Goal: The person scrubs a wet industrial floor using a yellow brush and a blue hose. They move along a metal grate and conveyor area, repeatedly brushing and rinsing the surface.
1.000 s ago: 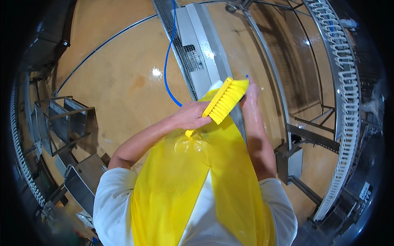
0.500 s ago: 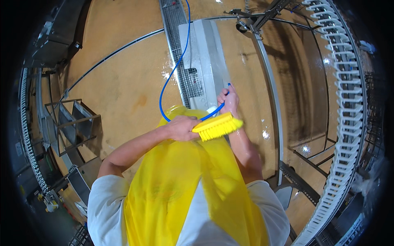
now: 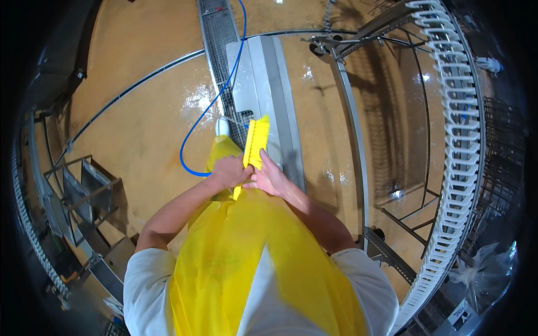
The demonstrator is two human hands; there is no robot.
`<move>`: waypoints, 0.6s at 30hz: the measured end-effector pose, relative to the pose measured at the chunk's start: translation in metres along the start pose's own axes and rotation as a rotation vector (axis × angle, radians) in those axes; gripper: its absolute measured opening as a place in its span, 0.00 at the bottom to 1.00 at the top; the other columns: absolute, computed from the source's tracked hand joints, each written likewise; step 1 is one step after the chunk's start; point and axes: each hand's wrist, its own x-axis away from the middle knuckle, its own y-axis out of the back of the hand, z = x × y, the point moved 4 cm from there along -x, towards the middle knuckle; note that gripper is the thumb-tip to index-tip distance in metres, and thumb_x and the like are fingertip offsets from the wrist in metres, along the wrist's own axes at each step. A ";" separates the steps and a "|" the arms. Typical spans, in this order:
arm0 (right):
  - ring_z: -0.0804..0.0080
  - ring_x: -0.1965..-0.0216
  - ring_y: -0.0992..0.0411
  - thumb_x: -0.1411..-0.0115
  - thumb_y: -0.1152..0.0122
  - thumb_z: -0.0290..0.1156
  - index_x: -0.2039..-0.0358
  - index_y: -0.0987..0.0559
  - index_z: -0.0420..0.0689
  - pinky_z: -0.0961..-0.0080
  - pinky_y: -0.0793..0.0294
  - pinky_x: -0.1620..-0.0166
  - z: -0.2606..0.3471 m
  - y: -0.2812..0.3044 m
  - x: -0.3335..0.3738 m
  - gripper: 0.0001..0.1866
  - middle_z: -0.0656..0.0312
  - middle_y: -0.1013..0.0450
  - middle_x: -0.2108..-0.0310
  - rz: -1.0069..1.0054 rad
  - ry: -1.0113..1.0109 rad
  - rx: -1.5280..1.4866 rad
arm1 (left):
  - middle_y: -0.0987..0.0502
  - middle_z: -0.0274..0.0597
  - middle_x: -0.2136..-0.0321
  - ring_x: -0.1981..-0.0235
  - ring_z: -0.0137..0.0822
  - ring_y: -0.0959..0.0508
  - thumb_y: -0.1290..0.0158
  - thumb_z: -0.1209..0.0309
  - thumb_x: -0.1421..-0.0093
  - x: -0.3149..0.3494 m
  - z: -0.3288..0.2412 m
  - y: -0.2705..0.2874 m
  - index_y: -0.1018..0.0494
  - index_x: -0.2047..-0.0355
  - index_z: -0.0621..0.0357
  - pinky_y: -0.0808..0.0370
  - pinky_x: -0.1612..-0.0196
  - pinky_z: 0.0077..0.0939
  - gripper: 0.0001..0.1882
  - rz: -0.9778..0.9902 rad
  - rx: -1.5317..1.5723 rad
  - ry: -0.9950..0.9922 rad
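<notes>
Brush (image 3: pixel 256 141), yellow, is held upright in front of the person's chest, bristle head uppermost and handle pointing down toward the apron (image 3: pixel 246 263). Left hand (image 3: pixel 228 172) is clenched around the handle on its left side. Right hand (image 3: pixel 270 178) grips the handle from the right, fingers wrapped just below the bristles; the two hands touch one another. Both forearms rise from the lower edge of the view, bare below short white sleeves.

Beneath the brush runs a grey metal channel (image 3: pixel 268 84) set in the floor, with a grated drain (image 3: pixel 219 61) alongside it on the left. A blue hose (image 3: pixel 216 101) curves across the drain and loops over the wet tan floor (image 3: pixel 140 129) (glare marks show standing water). A white chain conveyor (image 3: pixel 460 140) arcs along the right side on a steel frame. Metal steps (image 3: pixel 84 190) stand at the left, well apart from the hands.
</notes>
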 end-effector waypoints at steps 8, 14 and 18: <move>0.79 0.58 0.26 0.24 0.45 0.40 0.45 0.24 0.47 0.77 0.24 0.57 0.061 -0.018 -0.072 0.14 0.67 0.24 0.58 -0.326 0.411 0.401 | 0.17 0.61 0.58 0.56 0.61 0.18 0.45 0.43 0.36 -0.075 0.037 0.090 0.33 0.40 0.63 0.22 0.51 0.50 0.38 0.316 0.363 -0.460; 0.69 0.64 0.18 0.30 0.39 0.44 0.47 0.23 0.44 0.69 0.16 0.66 0.098 -0.067 -0.105 0.19 0.60 0.21 0.64 -0.666 0.274 -0.097 | 0.17 0.61 0.60 0.58 0.61 0.17 0.46 0.40 0.34 -0.113 0.037 0.134 0.36 0.37 0.65 0.22 0.53 0.49 0.42 0.408 0.153 -0.354; 0.71 0.70 0.22 0.30 0.39 0.43 0.46 0.25 0.43 0.72 0.19 0.68 0.123 -0.006 -0.097 0.20 0.61 0.22 0.65 -0.813 0.376 0.083 | 0.18 0.58 0.63 0.60 0.60 0.18 0.47 0.43 0.31 -0.125 0.029 0.164 0.32 0.41 0.56 0.23 0.56 0.51 0.32 0.416 0.240 -0.359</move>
